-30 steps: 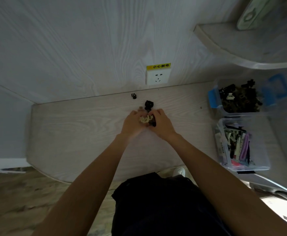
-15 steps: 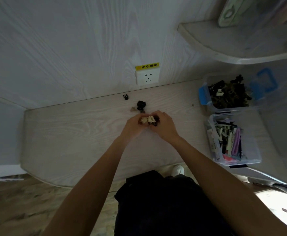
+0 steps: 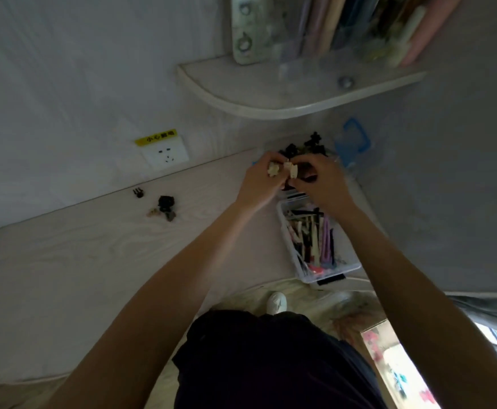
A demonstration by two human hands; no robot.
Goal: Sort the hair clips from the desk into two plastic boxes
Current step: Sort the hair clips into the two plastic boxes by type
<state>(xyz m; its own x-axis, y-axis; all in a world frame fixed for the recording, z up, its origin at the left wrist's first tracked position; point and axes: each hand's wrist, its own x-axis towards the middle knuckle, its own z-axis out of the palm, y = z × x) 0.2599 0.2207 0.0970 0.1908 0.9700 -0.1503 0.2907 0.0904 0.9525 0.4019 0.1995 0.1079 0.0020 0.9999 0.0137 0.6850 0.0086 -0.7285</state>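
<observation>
My left hand (image 3: 260,184) and my right hand (image 3: 322,184) are raised together over the far plastic box (image 3: 350,143), which has blue latches and holds dark claw clips (image 3: 312,146). Both hands grip a bunch of small cream and dark claw clips (image 3: 284,169). The near clear box (image 3: 288,240) below my right wrist holds long flat clips in cream, black, purple and pink. A few small clips (image 3: 164,206) and one black clip (image 3: 138,192) lie on the desk (image 3: 79,261) near the back wall.
A wall socket (image 3: 166,153) with a yellow label sits above the desk's back edge. A curved shelf (image 3: 270,98) with books and a clear holder juts out above the boxes. My dark trousers and one white shoe (image 3: 276,302) show below the desk edge.
Both hands lifted the bunch of claw clips from the middle of the desk and carried it right, to above the far box. The camera view swung right with them.
</observation>
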